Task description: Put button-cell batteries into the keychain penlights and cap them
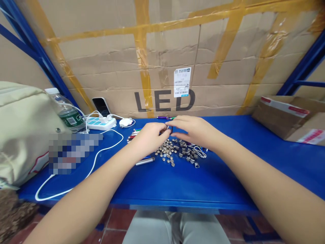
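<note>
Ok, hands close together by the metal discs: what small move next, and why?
Perhaps steady the left hand before moving the right hand: they're close together near loose metal discs, where anything dropped could get lost. What they hold is unclear.

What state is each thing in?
Left hand: fingers bent, beside the right's; grip unclear
Right hand: fingers partly bent; grip unclear
Discs: loose, scattered
Silver tube: lying flat
Bottle: capped
Phone: propped, screen dark
Power strip: plugged into
Cable: slack
Cardboard: taped, creased
Carton: open or shut, cannot tell
</note>
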`<state>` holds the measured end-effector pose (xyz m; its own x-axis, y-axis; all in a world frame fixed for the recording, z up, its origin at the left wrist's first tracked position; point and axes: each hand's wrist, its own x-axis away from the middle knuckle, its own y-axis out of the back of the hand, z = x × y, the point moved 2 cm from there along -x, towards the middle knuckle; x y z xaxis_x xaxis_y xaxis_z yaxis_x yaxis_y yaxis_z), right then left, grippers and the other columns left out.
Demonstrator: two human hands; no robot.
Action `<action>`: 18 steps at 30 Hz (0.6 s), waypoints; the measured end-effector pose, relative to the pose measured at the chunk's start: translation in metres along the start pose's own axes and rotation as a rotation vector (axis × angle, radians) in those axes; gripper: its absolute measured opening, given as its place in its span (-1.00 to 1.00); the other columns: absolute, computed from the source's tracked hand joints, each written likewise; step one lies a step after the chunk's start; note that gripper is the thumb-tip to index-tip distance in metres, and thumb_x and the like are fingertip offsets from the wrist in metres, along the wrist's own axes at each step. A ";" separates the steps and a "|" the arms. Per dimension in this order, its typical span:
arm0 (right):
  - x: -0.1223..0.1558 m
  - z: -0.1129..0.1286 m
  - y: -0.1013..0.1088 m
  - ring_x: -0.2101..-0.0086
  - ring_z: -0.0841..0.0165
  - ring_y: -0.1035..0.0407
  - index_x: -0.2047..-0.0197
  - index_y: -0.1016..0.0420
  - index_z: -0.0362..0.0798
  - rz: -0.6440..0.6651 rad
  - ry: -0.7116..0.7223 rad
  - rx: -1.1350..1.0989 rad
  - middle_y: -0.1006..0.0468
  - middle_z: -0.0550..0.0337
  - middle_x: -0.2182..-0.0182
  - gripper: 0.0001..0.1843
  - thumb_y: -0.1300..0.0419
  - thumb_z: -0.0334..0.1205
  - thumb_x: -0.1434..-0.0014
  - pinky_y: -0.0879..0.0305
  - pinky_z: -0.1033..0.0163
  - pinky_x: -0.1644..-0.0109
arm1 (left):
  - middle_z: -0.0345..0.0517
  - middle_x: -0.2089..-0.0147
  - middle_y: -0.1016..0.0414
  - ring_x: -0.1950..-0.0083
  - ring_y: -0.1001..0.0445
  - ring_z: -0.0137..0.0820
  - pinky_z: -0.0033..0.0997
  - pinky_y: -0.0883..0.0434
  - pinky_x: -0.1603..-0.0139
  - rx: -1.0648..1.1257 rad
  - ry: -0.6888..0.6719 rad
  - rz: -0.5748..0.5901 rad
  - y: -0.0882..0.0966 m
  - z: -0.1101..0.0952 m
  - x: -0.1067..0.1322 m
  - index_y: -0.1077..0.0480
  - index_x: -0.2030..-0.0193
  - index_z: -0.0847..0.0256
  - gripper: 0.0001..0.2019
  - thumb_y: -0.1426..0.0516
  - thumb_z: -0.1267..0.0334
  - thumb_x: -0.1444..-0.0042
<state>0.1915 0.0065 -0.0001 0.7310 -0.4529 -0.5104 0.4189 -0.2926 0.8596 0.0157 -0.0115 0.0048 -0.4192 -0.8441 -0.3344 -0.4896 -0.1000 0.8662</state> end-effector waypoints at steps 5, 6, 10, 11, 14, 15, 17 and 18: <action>-0.001 -0.009 0.001 0.16 0.25 -0.46 0.05 -0.51 -0.04 0.016 -0.093 -0.111 -0.60 0.03 0.18 -0.71 -0.02 -0.15 -0.33 -0.31 0.16 0.08 | -0.21 0.51 -0.36 0.41 -0.31 -0.41 -0.39 -0.16 0.37 0.069 -0.077 -0.018 0.005 -0.005 0.003 -0.34 0.51 0.20 -0.64 0.02 0.16 -0.29; -0.002 -0.007 0.001 0.21 0.27 -0.46 0.13 -0.50 -0.05 0.025 -0.118 -0.149 -0.60 0.04 0.23 -0.71 0.02 -0.16 -0.34 -0.30 0.18 0.13 | -0.22 0.52 -0.34 0.42 -0.30 -0.42 -0.40 -0.15 0.38 0.092 -0.083 -0.024 0.007 -0.006 0.004 -0.31 0.53 0.20 -0.62 0.03 0.15 -0.30; -0.005 0.001 0.001 0.40 0.37 -0.39 0.41 -0.34 -0.03 0.061 -0.234 -0.367 -0.49 0.17 0.46 -0.60 0.13 -0.09 -0.38 -0.25 0.25 0.25 | -0.23 0.48 -0.38 0.42 -0.30 -0.44 -0.42 -0.20 0.35 0.240 -0.083 -0.050 0.013 -0.007 0.006 -0.37 0.45 0.20 -0.60 0.06 0.09 -0.33; -0.005 0.004 0.001 0.42 0.39 -0.37 0.43 -0.30 -0.02 0.066 -0.259 -0.420 -0.46 0.20 0.49 -0.58 0.14 -0.06 -0.39 -0.25 0.26 0.26 | -0.22 0.44 -0.42 0.39 -0.33 -0.44 -0.43 -0.22 0.32 0.279 -0.075 -0.052 0.014 -0.007 0.005 -0.41 0.40 0.20 -0.63 0.05 0.08 -0.33; -0.005 0.009 0.001 0.45 0.40 -0.34 0.40 -0.23 0.00 0.087 -0.321 -0.528 -0.43 0.24 0.50 -0.63 0.15 -0.04 -0.39 -0.23 0.26 0.29 | -0.20 0.39 -0.45 0.33 -0.37 -0.42 -0.43 -0.27 0.27 0.346 -0.015 -0.057 0.014 -0.004 0.004 -0.40 0.38 0.20 -0.65 0.02 0.05 -0.30; -0.005 0.011 0.001 0.45 0.40 -0.34 0.36 -0.22 0.00 0.096 -0.337 -0.534 -0.44 0.24 0.48 -0.67 0.13 -0.05 -0.38 -0.22 0.26 0.31 | -0.20 0.41 -0.43 0.34 -0.36 -0.42 -0.43 -0.26 0.28 0.351 0.008 -0.059 0.013 -0.002 0.003 -0.37 0.40 0.20 -0.64 0.02 0.04 -0.30; -0.005 0.013 0.001 0.45 0.38 -0.32 0.27 -0.20 0.00 0.114 -0.358 -0.481 -0.45 0.24 0.46 -0.78 0.08 -0.06 -0.35 -0.18 0.26 0.36 | -0.22 0.46 -0.36 0.38 -0.31 -0.43 -0.43 -0.25 0.32 0.347 0.034 -0.059 0.011 0.002 0.002 -0.30 0.45 0.20 -0.62 0.04 0.02 -0.30; -0.005 0.015 0.001 0.46 0.37 -0.30 0.24 -0.18 0.00 0.122 -0.368 -0.429 -0.45 0.23 0.45 -0.80 0.06 -0.06 -0.33 -0.14 0.26 0.39 | -0.23 0.47 -0.33 0.39 -0.30 -0.43 -0.43 -0.24 0.33 0.341 0.034 -0.062 0.010 0.003 0.002 -0.28 0.46 0.19 -0.62 0.04 0.02 -0.30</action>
<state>0.1804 -0.0037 0.0026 0.5844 -0.7476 -0.3156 0.5803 0.1132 0.8065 0.0080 -0.0125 0.0115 -0.3578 -0.8596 -0.3647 -0.7429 0.0254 0.6689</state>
